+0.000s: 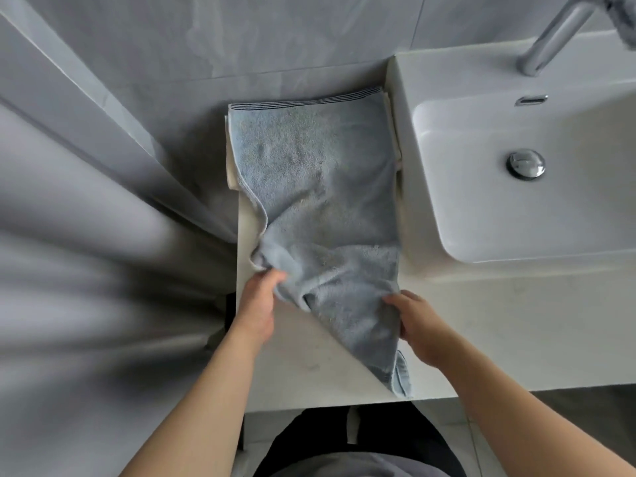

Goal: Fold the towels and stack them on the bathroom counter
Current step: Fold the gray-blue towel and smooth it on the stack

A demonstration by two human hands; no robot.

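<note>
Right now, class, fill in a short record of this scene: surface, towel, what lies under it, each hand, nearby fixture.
surface: white bathroom counter
towel: blue towel, spread lengthwise, near end bunched
underneath: cream towel, edges showing at the far end
left hand: grips the towel's near left part
right hand: grips its near right edge
fixture: sink to the right, with a chrome tap
</note>
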